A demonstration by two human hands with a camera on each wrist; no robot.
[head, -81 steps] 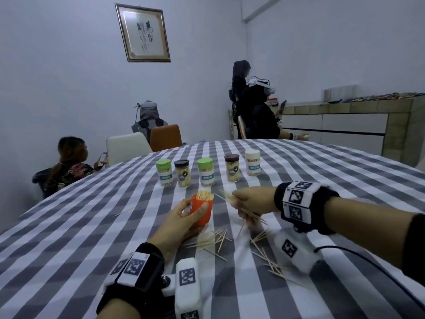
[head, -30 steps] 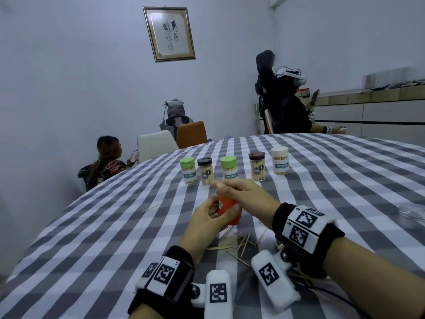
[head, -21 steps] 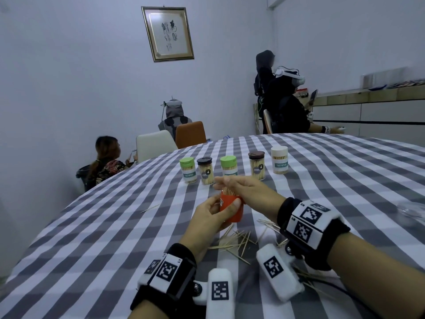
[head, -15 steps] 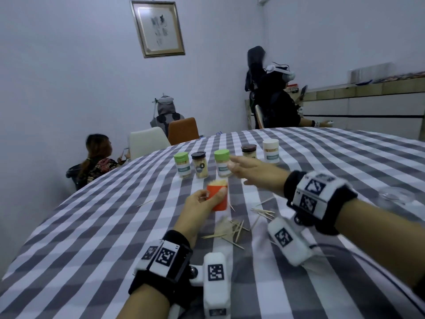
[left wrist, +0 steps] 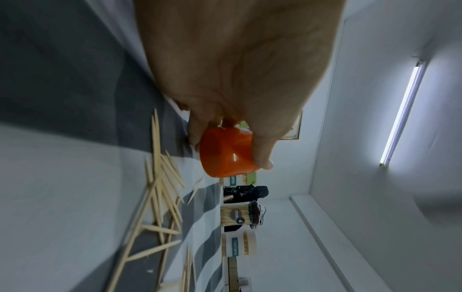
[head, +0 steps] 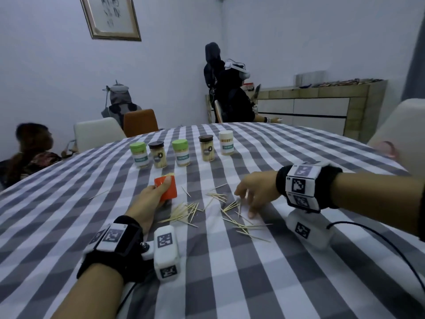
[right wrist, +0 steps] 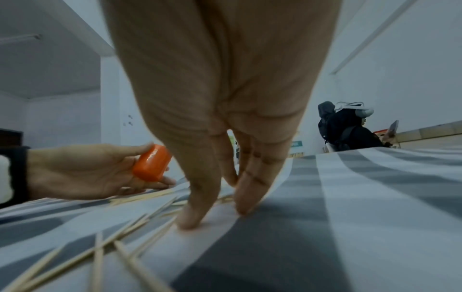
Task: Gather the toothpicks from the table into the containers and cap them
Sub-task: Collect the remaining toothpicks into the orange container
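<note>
My left hand (head: 149, 201) grips a small orange container (head: 169, 191), tilted just above the checked tablecloth, with toothpick tips showing at its mouth. The left wrist view shows my thumb and fingers curled round the orange container (left wrist: 227, 156). To its right my right hand (head: 249, 199) reaches down with straight fingers. Its thumb and fingertips (right wrist: 242, 201) press on the cloth among loose toothpicks (head: 243, 224). A second heap of toothpicks (head: 184, 211) lies beside the left hand. I see nothing held in the right hand.
Five capped toothpick jars stand in a row farther back, from a green-capped one (head: 138, 154) to a white one (head: 226, 142). One stray toothpick (head: 99, 194) lies far left. A white chair (head: 400, 134) stands at the table's right edge; people sit beyond.
My right hand left the mouth of the orange container and came down to the right onto the loose toothpicks. The left hand kept hold of the container and lowered it.
</note>
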